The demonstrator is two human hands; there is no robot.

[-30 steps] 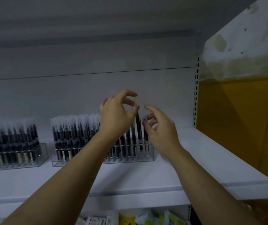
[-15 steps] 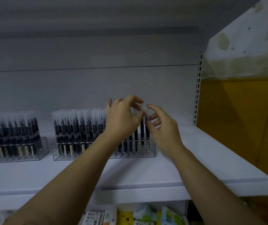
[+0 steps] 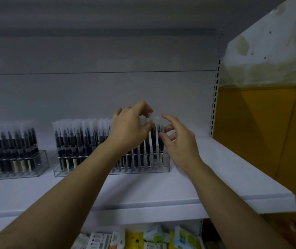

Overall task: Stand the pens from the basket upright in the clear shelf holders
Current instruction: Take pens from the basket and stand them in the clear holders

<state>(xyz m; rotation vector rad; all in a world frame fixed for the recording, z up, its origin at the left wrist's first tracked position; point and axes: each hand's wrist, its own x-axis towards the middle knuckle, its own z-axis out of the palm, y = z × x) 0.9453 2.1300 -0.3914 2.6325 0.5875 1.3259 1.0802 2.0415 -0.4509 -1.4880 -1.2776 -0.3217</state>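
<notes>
A clear shelf holder point(image 3: 163, 168) stands on the white shelf point(image 3: 215, 177), filled with several upright black pens with frosted caps. My left hand point(image 3: 131, 128) pinches the cap of one upright pen point(image 3: 151, 123) near the holder's right end. My right hand point(image 3: 177, 141) is just right of it, its thumb and fingertips curled on the last pen point(image 3: 160, 141) in the row. A second clear holder point(image 3: 36, 162) with pens stands at the far left. The basket is out of view.
The shelf's back panel and a slotted upright point(image 3: 214, 105) close the space behind and to the right. An orange and white wall point(image 3: 262, 123) lies beyond. Packaged goods point(image 3: 143, 238) sit on the shelf below. Bare shelf surface lies right of the holder.
Both hands have lowered onto the pens at the holder's right end. The left hand's pen has sunk into the holder, and the right hand has closed in on the end pen.
</notes>
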